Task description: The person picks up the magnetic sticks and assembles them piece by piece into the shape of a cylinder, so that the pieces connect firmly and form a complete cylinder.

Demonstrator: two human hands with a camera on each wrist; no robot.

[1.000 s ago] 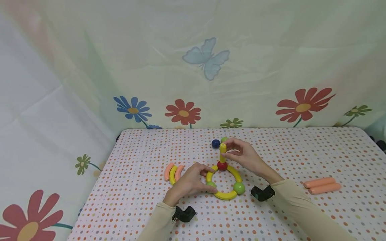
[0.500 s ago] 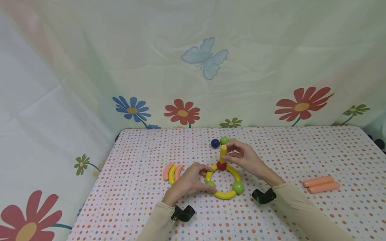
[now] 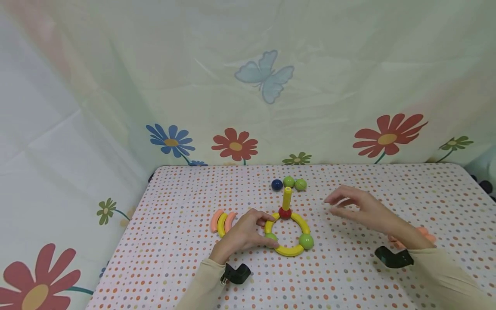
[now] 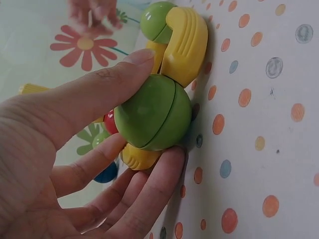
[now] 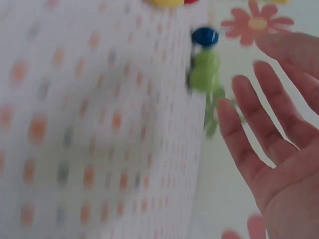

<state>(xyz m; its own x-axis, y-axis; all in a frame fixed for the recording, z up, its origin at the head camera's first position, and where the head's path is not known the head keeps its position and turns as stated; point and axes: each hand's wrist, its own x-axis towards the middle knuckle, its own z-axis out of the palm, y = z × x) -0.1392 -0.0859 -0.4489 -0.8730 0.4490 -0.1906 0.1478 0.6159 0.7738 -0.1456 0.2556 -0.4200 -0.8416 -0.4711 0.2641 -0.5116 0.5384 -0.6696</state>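
Ring (image 3: 300, 222) — partly covered by left hand (image 3: 246, 231).

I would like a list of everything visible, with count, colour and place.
Table: 1, white with dots, foreground
Ring arcs: 3, yellow, forming a ring
Ring balls: 2, green, ring's sides
Red ball: 1, red, ring's far point
Rod: 1, yellow, upright on red ball
Blue ball: 1, dark blue, beyond ring
Loose balls: 2, green, beside blue ball
Peach arcs: 2, peach, left of ring
Loose arc: 1, yellow, between peach arcs
Peach rods: 2, peach, right, partly hidden
Backdrop: 1, pale, behind table, with flowers and butterfly
Dark objects: several, black, table's far corners
Wrist cameras: 2, black, one per wrist
Sleeves: 2, beige, lower edge
Left hand: 1, bare, gripping ring's left ball
Right hand: 1, bare, above table, holding nothing
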